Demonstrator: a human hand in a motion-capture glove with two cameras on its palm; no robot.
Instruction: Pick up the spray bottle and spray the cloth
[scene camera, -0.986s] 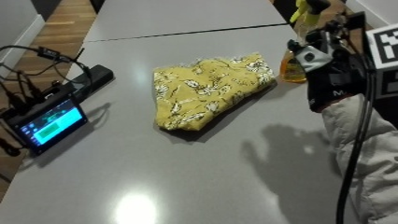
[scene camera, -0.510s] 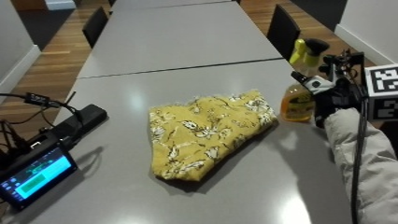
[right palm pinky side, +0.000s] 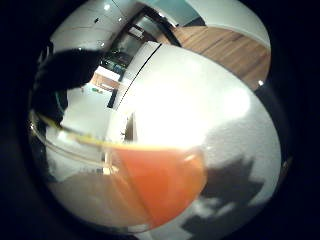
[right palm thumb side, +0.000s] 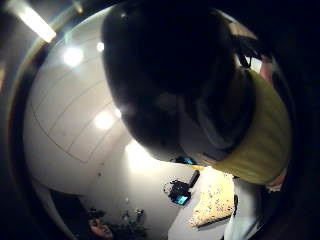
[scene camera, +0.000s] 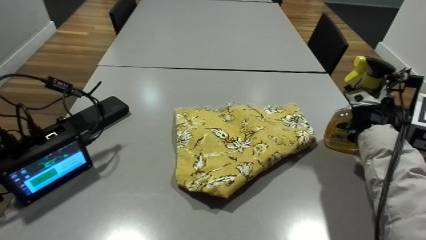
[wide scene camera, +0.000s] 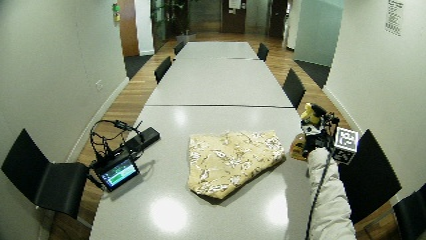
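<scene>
Outside view showed your gloved right hand (scene camera: 374, 116) at the spray bottle (scene camera: 351, 114), which stood upright near the right edge of the tabletop (scene camera: 219, 35), just beside the folded yellow floral cloth (scene camera: 237, 143). Your hand was against the bottle's neck, below the yellow trigger head (scene camera: 364, 71), but you could not tell from these pictures whether the fingers had curled round it. The little-finger palm view was filled by the bottle's orange liquid, so your palm sat close to the body, probably to take its weight before the lift. The cloth lay flat and spread toward the middle of the tabletop, an easy target once you turned the nozzle on it. A monitor (scene camera: 44, 167) with its cables sat at the left edge, well apart from the spray path.
</scene>
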